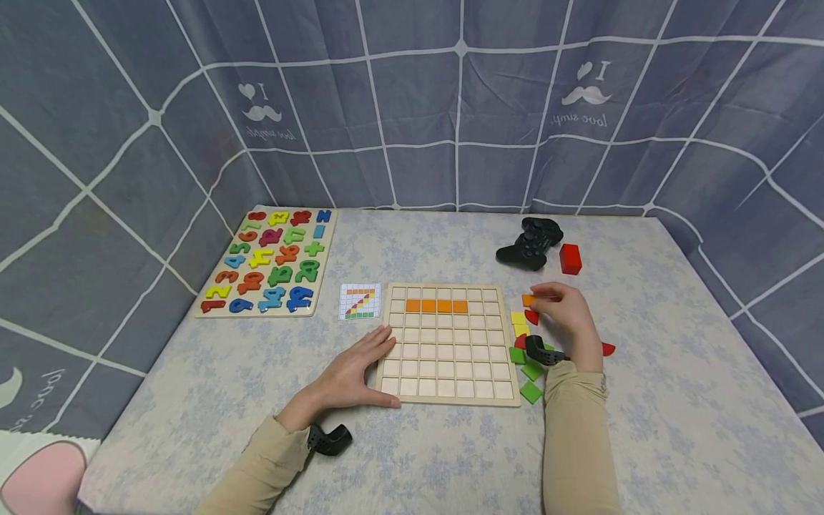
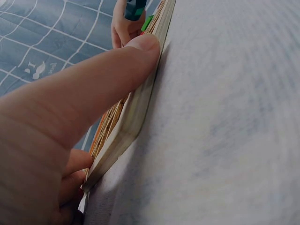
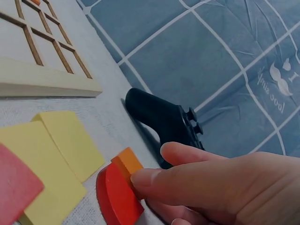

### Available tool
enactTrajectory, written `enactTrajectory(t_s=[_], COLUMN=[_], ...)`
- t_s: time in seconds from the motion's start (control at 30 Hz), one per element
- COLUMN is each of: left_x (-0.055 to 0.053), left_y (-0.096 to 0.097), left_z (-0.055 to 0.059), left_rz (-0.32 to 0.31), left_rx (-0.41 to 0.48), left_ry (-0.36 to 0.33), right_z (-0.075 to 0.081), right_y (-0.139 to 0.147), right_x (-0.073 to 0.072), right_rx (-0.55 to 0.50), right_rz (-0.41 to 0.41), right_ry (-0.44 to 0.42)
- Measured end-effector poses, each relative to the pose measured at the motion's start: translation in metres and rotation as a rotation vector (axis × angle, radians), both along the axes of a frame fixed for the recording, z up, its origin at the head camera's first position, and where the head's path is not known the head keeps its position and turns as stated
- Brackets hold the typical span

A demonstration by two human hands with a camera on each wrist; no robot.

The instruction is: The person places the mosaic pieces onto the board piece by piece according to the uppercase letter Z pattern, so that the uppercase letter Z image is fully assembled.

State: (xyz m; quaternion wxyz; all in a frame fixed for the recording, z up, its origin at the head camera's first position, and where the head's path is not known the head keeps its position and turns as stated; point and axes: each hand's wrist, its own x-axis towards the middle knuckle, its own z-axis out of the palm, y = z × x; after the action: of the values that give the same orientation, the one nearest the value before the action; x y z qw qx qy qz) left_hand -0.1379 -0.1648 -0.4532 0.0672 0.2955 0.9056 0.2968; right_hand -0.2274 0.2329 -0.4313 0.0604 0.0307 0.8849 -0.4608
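Note:
A wooden grid board lies flat, with a row of orange square tiles in its upper part. My left hand rests spread at the board's left side, fingers on its edge and thumb at the front corner; the left wrist view shows the thumb against the rim. Right of the board, my right hand pinches an orange tile beside a red rounded piece. Yellow tiles and green tiles lie near it. The hand partly hides the orange tile.
A pattern card lies left of the board. Farther left is a number puzzle board. A black game controller and a red block sit at the back right. Another red piece lies right of the right wrist.

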Motion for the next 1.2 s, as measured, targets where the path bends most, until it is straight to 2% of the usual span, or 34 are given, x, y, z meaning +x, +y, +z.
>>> enactTrajectory(t_s=[0.53, 0.87, 1.1, 1.2], left_x=[-0.001, -0.001, -0.002, -0.002], left_y=[0.000, -0.001, -0.001, -0.001], left_z=[-0.001, -0.002, -0.003, -0.003], left_rz=[-0.009, -0.011, -0.009, -0.009], left_rx=[0.011, 0.008, 0.005, 0.007], left_ry=[0.013, 0.013, 0.013, 0.013], right_z=[-0.004, -0.003, 0.001, 0.007], right_y=[-0.001, -0.004, -0.006, -0.011], right_x=[-0.004, -0.004, -0.004, -0.005], right_rx=[0.037, 0.067, 0.003, -0.030], right_rz=[-0.051, -0.046, -0.052, -0.055], right_ry=[-0.017, -0.011, -0.008, 0.024])
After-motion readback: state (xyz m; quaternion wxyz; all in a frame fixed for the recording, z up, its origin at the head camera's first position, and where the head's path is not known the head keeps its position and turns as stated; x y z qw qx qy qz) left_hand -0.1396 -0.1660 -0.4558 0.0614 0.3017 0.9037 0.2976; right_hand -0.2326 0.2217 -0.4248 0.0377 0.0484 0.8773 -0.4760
